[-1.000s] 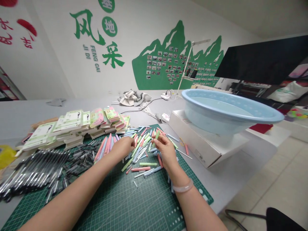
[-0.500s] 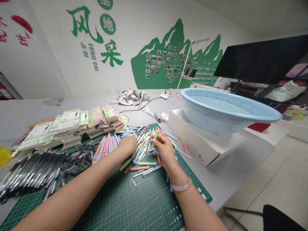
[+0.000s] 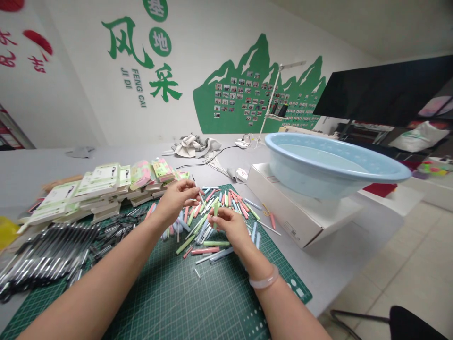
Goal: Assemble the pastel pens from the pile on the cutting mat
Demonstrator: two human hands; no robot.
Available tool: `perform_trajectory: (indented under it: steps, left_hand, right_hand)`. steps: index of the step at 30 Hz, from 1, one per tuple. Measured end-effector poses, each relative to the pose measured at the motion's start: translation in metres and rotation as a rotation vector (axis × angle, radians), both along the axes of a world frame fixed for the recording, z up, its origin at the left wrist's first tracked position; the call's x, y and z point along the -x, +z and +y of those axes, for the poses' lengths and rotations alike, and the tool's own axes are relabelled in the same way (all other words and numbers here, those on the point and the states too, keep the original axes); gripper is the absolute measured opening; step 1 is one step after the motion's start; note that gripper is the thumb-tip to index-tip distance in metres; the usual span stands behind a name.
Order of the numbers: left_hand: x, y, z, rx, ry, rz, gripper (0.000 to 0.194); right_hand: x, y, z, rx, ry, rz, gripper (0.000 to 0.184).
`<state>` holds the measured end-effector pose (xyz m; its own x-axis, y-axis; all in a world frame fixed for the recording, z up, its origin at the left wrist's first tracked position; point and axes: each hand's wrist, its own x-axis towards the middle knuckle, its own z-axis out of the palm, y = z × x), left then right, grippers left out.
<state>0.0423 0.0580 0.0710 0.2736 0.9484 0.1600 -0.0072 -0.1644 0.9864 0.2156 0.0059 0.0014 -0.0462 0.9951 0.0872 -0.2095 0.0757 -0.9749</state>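
Note:
Between the fingertips of my left hand (image 3: 178, 200) is a thin pen refill (image 3: 201, 198), held at a slant with its dark end up. My right hand (image 3: 230, 224) pinches a short green pen barrel (image 3: 215, 213), roughly upright. Both hands are just above a loose pile of pink, green and blue pen parts (image 3: 203, 231) on the green cutting mat (image 3: 170, 293). A pink barrel (image 3: 205, 250) lies at the pile's near edge. A small white piece (image 3: 197, 273) rests on the mat closer to me. My left forearm hides part of the pens to the left.
Black pens (image 3: 46, 255) lie in a row at left, with loose black parts beside them. Stacked boxes (image 3: 102, 179) stand behind. At right, a blue basin (image 3: 318, 182) sits on a white carton (image 3: 283, 208). Grey cloth (image 3: 194, 144) and a cable lie at the back.
My left hand has lifted out of the pile and moved slightly left, now showing the refill. My right hand has shifted left and nearer to me with the green barrel.

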Motion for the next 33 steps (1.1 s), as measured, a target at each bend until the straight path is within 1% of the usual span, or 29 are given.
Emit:
perform_trajectory:
  steps: [1, 3, 6, 8, 11, 14, 17, 19, 23, 26, 29, 33]
  left_hand:
    - [-0.002, 0.003, -0.003, -0.008, 0.006, -0.079, 0.025]
    - [-0.006, 0.009, -0.007, -0.049, 0.012, -0.143, 0.024]
    - [-0.011, 0.015, -0.012, -0.109, -0.007, -0.133, 0.023]
    - [-0.014, 0.017, -0.013, -0.12, -0.03, -0.106, 0.021]
    - [-0.017, 0.014, -0.014, -0.118, -0.038, -0.051, 0.02]
    - [-0.02, 0.008, -0.014, -0.148, -0.078, 0.068, 0.018]
    - [-0.02, 0.003, -0.013, -0.225, -0.082, 0.243, 0.016]
    - [-0.019, 0.002, -0.012, -0.249, -0.052, 0.303, 0.017]
    - [-0.014, 0.005, -0.011, -0.192, -0.019, 0.269, 0.017]
    - [-0.013, 0.006, -0.013, -0.152, -0.06, 0.272, 0.016]
    - [-0.016, 0.002, -0.016, -0.145, -0.11, 0.284, 0.017]
    - [-0.02, -0.007, -0.02, -0.126, -0.101, 0.242, 0.018]
  right_hand:
    - [0.001, 0.0, -0.001, -0.003, 0.016, 0.009, 0.021]
    - [0.003, 0.0, -0.002, -0.016, 0.035, 0.017, 0.019]
    - [0.005, 0.0, -0.002, -0.047, 0.037, -0.016, 0.018]
    - [0.005, -0.001, -0.002, -0.07, 0.029, -0.051, 0.017]
    - [0.004, -0.002, -0.001, -0.084, 0.029, -0.078, 0.015]
    - [0.004, -0.002, -0.002, -0.089, 0.037, -0.076, 0.016]
    - [0.005, 0.001, -0.004, -0.074, 0.076, -0.028, 0.018]
    - [0.006, 0.004, -0.006, -0.062, 0.12, 0.032, 0.023]
    - [0.006, 0.005, -0.008, -0.031, 0.176, 0.126, 0.029]
    - [0.004, 0.005, -0.008, 0.009, 0.19, 0.182, 0.03]
    - [0.002, 0.006, -0.009, 0.023, 0.212, 0.188, 0.032]
    - [0.002, 0.009, -0.012, 0.049, 0.249, 0.216, 0.031]
